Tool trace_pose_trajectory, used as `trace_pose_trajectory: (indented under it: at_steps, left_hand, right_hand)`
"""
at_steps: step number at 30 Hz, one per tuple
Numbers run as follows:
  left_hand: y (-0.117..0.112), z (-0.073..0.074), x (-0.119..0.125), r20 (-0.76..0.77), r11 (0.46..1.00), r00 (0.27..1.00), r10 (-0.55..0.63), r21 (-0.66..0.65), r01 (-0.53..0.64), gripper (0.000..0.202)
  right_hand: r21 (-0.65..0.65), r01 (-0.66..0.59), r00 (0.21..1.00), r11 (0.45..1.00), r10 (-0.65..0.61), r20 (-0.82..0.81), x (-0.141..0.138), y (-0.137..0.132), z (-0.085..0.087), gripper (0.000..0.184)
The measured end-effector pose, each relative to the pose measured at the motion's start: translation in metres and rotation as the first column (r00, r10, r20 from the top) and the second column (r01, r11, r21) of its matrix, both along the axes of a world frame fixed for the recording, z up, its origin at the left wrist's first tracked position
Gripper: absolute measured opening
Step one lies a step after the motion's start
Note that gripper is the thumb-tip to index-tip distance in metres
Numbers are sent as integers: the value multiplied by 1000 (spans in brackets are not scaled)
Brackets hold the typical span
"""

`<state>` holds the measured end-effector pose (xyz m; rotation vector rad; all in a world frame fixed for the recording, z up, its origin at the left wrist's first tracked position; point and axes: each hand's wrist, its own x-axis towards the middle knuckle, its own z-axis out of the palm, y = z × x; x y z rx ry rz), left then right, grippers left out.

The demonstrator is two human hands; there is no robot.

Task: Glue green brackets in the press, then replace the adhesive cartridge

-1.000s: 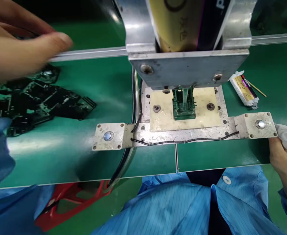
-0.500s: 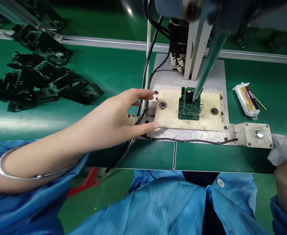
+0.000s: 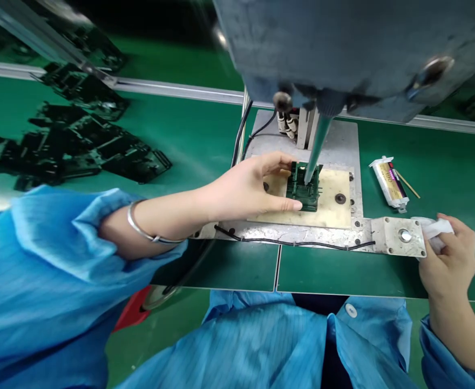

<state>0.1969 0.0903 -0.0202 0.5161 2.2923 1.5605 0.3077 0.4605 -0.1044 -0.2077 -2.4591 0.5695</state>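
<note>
A green circuit board assembly [image 3: 313,201] sits on the cream fixture plate [image 3: 270,219] beneath the machine. My left hand [image 3: 249,189] reaches in from the left, its thumb on the board's near edge and its fingers at the far edge. The tip of a green-tinted dispensing nozzle [image 3: 318,143] comes down over the board; whether it touches cannot be told. At the right, my right hand [image 3: 450,259] is closed on a crumpled white wipe [image 3: 438,227], beside a metal box with a round push button [image 3: 405,235].
Several dark green board assemblies [image 3: 83,135] lie piled on the left of the green bench [image 3: 237,265]. An adhesive cartridge [image 3: 389,183] and a thin wooden stick [image 3: 408,185] lie to the right. The grey machine head [image 3: 322,48] hangs low overhead. Cables run behind the fixture.
My left hand has moved right, from the fixture plate's left edge onto the circuit board. My right hand has come further into view with the wipe. The camera view has shifted.
</note>
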Motion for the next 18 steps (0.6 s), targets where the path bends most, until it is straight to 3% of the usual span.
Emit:
trace_pose_trajectory:
  at_steps: [3, 8, 13, 16, 18]
  left_hand:
    - [-1, 8, 2, 121, 997, 991, -59, 56, 53, 50]
    - [1, 22, 5, 248, 999, 968, -44, 14, 42, 39]
    - [-1, 31, 6, 322, 994, 946, -46, -81, 75, 37]
    - [-6, 35, 18, 435, 988, 900, -16, -133, 81, 39]
    - [-11, 34, 36, 481, 992, 875, -56, -76, 105, 34]
  right_hand:
    - [14, -38, 998, 999, 38, -45, 3, 2, 3, 40]
    - [-12, -10, 999, 1000, 10, -34, 8, 8, -3, 40]
    - [207, -181, 983, 961, 171, 62, 1, 12, -17, 25]
    - [235, -115, 993, 965, 105, 56, 3, 18, -13, 21]
    - [176, -30, 1000, 984, 31, -1, 14, 21, -6, 22]
